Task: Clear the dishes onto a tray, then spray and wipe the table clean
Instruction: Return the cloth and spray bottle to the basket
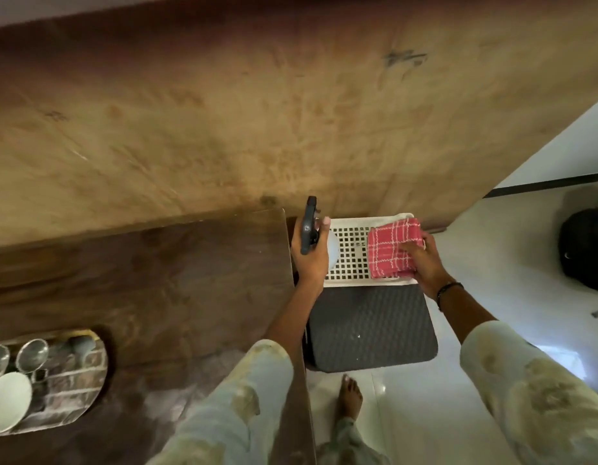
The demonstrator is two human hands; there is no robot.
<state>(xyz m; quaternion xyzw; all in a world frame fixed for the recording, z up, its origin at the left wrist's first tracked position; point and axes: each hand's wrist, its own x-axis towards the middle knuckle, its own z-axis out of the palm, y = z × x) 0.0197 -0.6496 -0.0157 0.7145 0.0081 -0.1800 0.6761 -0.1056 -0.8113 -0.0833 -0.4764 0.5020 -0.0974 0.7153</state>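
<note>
Dark wood surface (177, 297) fills the left, pale floor on the right, brown wall beyond. Nearest, low on the left edge of the surface, the tray (79, 377) carries the cleared dishes: a white plate (7, 401) and two steel bowls (32, 354), with more blurred pieces behind them. A bare foot (349, 396) stands on the floor beside the surface. Further out, a dark seat (371, 327), and on its far end a white perforated basket (353, 250). Left hand (309, 258) is wrapped around the spray bottle (309, 226), held upright over the basket's left edge. Right hand (421, 260) is pinching the red checked cloth (393, 248), which lies folded on the basket's right side. Far right, a black bag (584, 250) on the floor.
</note>
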